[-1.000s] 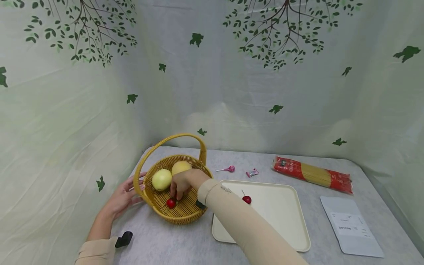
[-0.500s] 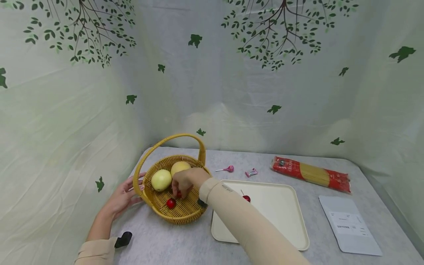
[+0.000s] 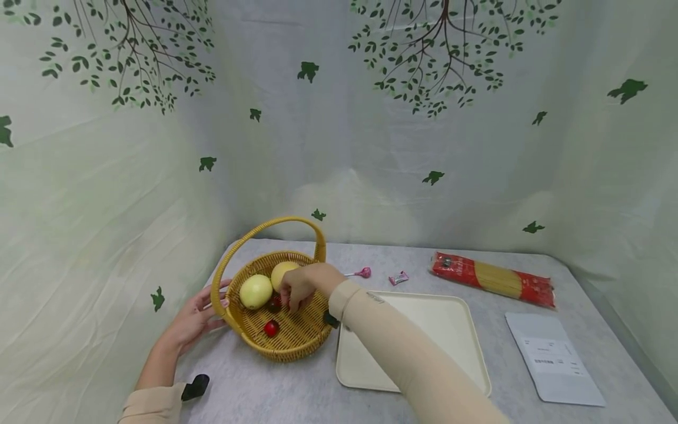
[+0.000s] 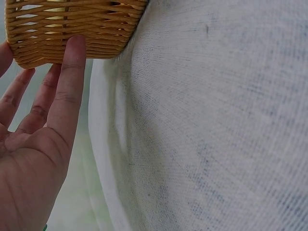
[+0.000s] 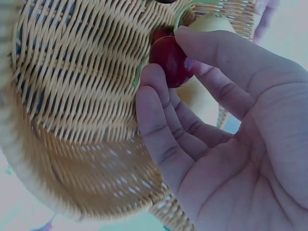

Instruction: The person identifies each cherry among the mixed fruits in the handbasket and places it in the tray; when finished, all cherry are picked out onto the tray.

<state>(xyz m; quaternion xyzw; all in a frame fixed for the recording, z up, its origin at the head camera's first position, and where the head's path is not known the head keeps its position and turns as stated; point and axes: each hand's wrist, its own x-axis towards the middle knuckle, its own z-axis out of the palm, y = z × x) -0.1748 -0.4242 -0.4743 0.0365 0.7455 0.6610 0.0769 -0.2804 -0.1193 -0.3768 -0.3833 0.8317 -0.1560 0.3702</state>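
Observation:
A woven yellow basket (image 3: 296, 344) with a hoop handle stands at the table's left. In it lie two pale yellow fruits (image 3: 256, 291), a red cherry (image 3: 271, 328) and a darker cherry (image 3: 274, 303). My right hand (image 3: 291, 299) reaches into the basket. In the right wrist view its thumb and fingertips pinch a red cherry (image 5: 171, 60) with a green stem, just above the basket floor (image 5: 82, 96). My left hand (image 3: 203, 309) lies flat against the basket's outer left side, and its straight fingers (image 4: 67, 72) touch the weave (image 4: 72, 24).
A cream tray (image 3: 424, 330) sits right of the basket, partly behind my right sleeve. Beyond it lie a pink lollipop (image 3: 362, 272), a small wrapped candy (image 3: 398, 278), a red spaghetti pack (image 3: 492, 280) and a grey pouch (image 3: 553, 359). Printed cloth walls close in the back and sides.
My right hand has picked a cherry off the basket floor and moved back towards the yellow fruits. My sleeve now hides the cherry on the tray. The left hand has stayed on the basket.

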